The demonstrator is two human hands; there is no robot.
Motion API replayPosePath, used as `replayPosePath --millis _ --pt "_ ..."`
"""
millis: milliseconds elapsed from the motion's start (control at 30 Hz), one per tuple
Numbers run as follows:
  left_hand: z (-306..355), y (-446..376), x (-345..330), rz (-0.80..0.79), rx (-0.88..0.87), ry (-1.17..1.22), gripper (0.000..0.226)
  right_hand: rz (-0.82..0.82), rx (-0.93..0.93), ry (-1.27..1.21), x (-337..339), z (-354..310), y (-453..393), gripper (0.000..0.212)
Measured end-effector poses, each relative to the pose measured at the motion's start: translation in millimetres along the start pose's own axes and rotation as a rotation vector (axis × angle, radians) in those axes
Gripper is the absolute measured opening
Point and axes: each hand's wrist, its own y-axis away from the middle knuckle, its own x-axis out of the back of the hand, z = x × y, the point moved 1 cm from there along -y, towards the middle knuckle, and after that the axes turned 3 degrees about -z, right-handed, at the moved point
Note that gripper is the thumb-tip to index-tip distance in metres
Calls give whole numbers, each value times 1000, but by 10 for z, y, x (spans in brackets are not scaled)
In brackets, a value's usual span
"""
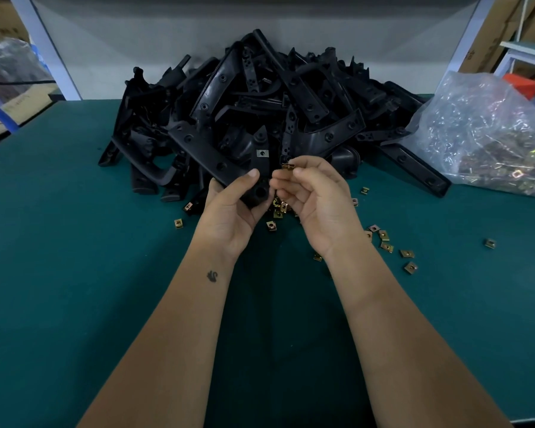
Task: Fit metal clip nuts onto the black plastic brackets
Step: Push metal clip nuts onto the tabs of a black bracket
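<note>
Left hand (233,208) grips the lower end of a black bracket (260,168), thumb curled over its face. Bracket stands nearly upright above the green table (74,242), long axis pointing away toward the bracket pile (260,97), with one fitted nut (262,153) seated near its top. Right hand (314,199) pinches a loose clip nut (288,166) at its fingertips (just beside the bracket's right edge). Spare nuts (383,239) lie scattered below the hands.
</note>
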Motion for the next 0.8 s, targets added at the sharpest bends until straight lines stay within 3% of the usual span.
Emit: replayPosePath --millis 200,367,567,800 --pt "-9 -17 3 -9 -9 34 30 51 88 125 -10 19 -15 13" --pt "-25 -35 29 -46 -11 46 32 93 54 195 -4 41 -22 14" --pt "-31 -30 26 -113 2 -2 46 49 -114 67 15 45 -27 15" --pt "-32 -38 51 -137 15 11 36 64 -127 39 19 61 -39 16"
